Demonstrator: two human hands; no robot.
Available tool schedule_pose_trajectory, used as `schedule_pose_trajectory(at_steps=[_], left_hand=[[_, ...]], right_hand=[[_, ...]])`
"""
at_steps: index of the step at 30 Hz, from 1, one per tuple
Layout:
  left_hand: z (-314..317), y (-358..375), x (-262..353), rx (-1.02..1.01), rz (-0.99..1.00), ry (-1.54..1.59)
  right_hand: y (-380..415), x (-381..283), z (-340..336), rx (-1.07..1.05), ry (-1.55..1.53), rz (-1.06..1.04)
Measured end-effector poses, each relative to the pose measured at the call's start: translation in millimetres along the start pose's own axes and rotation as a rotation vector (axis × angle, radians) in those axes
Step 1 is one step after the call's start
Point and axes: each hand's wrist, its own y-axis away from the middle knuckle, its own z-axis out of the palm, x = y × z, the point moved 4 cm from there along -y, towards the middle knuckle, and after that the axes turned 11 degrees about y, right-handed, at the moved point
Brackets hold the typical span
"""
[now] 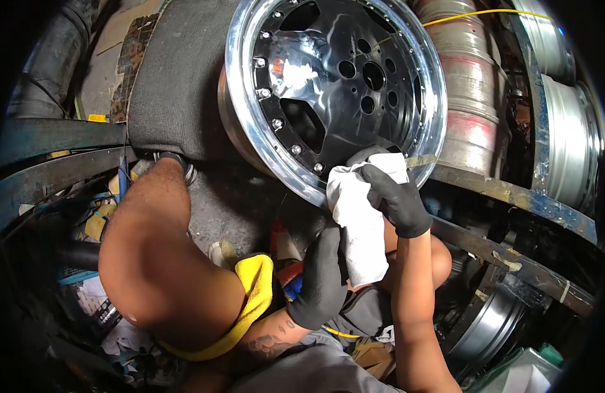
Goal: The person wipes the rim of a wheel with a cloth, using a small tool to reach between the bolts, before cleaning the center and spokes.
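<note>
A polished wheel rim [374, 131] with a shiny outer lip and a dark face leans in front of me, its lower edge near my hands. My right hand [397, 200], in a black glove, grips a white cloth [363, 223] at the rim's lower edge. Beside the cloth's hanging part is my left hand [321, 281], also gloved in black; its fingers point up along the cloth, and whether they hold it is hidden. A yellow cloth [253, 295] lies over my left thigh.
A grey padded surface [175, 78] is left of the rim. Stacked wheel barrels [469, 124] and a blue metal rack [545, 209] with more wheels stand at the right. Metal bars [66, 141] cross at the left, above scraps on the floor.
</note>
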Motion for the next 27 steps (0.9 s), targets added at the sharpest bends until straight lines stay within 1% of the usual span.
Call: schedule_pose_trajectory(at_steps=[1, 3, 4, 6, 8, 9, 10, 12, 13, 14, 16, 18, 19, 22, 23, 24, 25, 27], left_hand=[[-0.8, -3.8, 1.7, -0.014, -0.021, -0.04], [-4.4, -10.6, 6.3, -0.039, -0.061, -0.123], [-12.7, -10.7, -11.8, -0.001, -0.148, -0.039], [26.6, -5.6, 41.1, -0.216, 0.184, -0.568], [37.6, 6.5, 55.7, -0.204, 0.147, -0.689], [39.4, 10.7, 58.3, -0.201, 0.129, -0.752], [38.6, 14.2, 58.7, -0.211, 0.115, -0.731], [36.1, 21.2, 55.0, -0.23, 0.076, -0.694], [32.4, 22.9, 44.3, -0.27, 0.079, -0.464], [25.7, 15.6, 40.9, -0.39, 0.348, -0.659], [21.9, 22.0, 35.9, -0.238, 0.044, -0.478], [18.5, 22.1, 34.2, -0.207, 0.039, -0.446], [14.2, 22.4, 33.6, -0.181, 0.067, -0.476], [34.7, 18.2, 45.3, -0.355, 0.502, -0.689], [34.7, 19.3, 45.9, -0.332, 0.456, -0.727], [38.0, 19.5, 46.1, -0.34, 0.461, -0.747], [41.3, 19.7, 46.1, -0.346, 0.465, -0.767], [51.7, 23.8, 45.5, -0.325, 0.45, -0.815]], right_hand=[[-0.4, -2.8, -2.0, -0.005, 0.034, -0.026], [9.9, -9.6, -11.4, 0.114, -0.024, -0.105], [17.4, -13.4, -17.6, 0.171, -0.057, -0.148], [39.1, -33.0, -38.4, 0.222, -0.181, -0.354], [65.0, -43.9, -50.0, 0.167, -0.427, -0.396], [73.8, -42.5, -50.0, 0.158, -0.43, -0.424], [85.5, -41.7, -60.1, 0.191, -0.204, -0.416], [91.0, -43.0, -41.6, -0.01, -0.295, -0.525], [98.6, -49.0, -37.8, -0.024, -0.104, -0.511], [99.9, -58.3, -34.1, -0.101, -0.014, -0.566], [98.9, -60.1, -28.6, -0.181, -0.158, -0.489], [89.4, -54.2, -29.9, -0.247, 0.141, -0.686], [91.6, -52.4, -27.0, -0.23, -0.045, -0.669], [91.8, -48.2, -20.6, -0.04, -0.435, -0.774], [93.0, -46.4, -30.7, -0.087, -0.589, -0.742], [94.5, -47.9, -40.2, -0.142, -0.741, -0.711], [103.3, -48.5, -41.6, 0.042, -0.753, -0.746], [102.9, -48.0, -45.0, 0.129, -0.725, -0.848]])
